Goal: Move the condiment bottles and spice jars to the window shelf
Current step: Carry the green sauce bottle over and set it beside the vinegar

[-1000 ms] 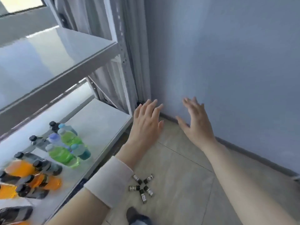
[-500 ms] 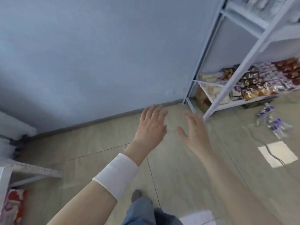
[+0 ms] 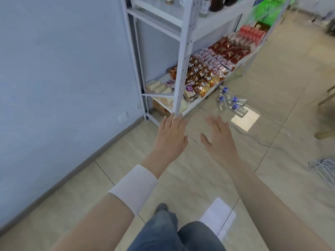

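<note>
Floor (image 3: 195,180) — left hand (image 3: 171,139), right hand (image 3: 220,141) outstretched

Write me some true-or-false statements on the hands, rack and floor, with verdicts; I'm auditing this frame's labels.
1. The left hand and the right hand hold nothing. True.
2. Snack packets lie on a low shelf of the rack. True.
3. The water bottles stand on the rack. False: they lie on the floor beside it.
4. The white band sits on the right forearm. False: it is on the left forearm.
</note>
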Demonstrator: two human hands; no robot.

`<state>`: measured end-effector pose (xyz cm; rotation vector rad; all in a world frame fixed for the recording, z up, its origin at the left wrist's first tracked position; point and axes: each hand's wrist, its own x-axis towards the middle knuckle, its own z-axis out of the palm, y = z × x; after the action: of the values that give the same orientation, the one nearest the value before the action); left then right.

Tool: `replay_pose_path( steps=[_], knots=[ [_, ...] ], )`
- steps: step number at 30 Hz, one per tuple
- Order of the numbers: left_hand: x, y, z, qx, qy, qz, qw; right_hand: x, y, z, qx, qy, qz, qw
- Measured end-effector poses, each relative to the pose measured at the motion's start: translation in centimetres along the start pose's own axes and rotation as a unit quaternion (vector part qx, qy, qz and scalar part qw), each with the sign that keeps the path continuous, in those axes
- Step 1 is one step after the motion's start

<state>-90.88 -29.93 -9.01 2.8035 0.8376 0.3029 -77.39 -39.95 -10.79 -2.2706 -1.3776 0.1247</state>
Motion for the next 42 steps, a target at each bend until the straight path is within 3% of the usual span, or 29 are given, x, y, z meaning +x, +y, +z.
replay_pose_path(
  steps=[10, 20, 31, 42],
  knots=[
    [16.8, 6.7, 5.9, -0.005, -0.028, 0.062, 0.998, 7.6, 14.8, -2.6, -0.015, 0.03, 0.057, 0.998],
    [32.5, 17.3, 8.5, 0.019, -0.003, 0.03, 0.999, 18.7, 30.3, -10.6, 0.02, 0.055, 0.041, 0.997],
    [49.6, 19.3, 7.7, 0.058, 0.112, 0.004, 0.992, 35.0, 37.7, -15.7, 0.068, 0.09, -0.027, 0.993],
    [64.8, 16.0, 4.1, 0.013, 0.251, -0.05, 0.967, 55.0, 37.8, -20.6, 0.099, 0.118, -0.117, 0.981]
  ],
)
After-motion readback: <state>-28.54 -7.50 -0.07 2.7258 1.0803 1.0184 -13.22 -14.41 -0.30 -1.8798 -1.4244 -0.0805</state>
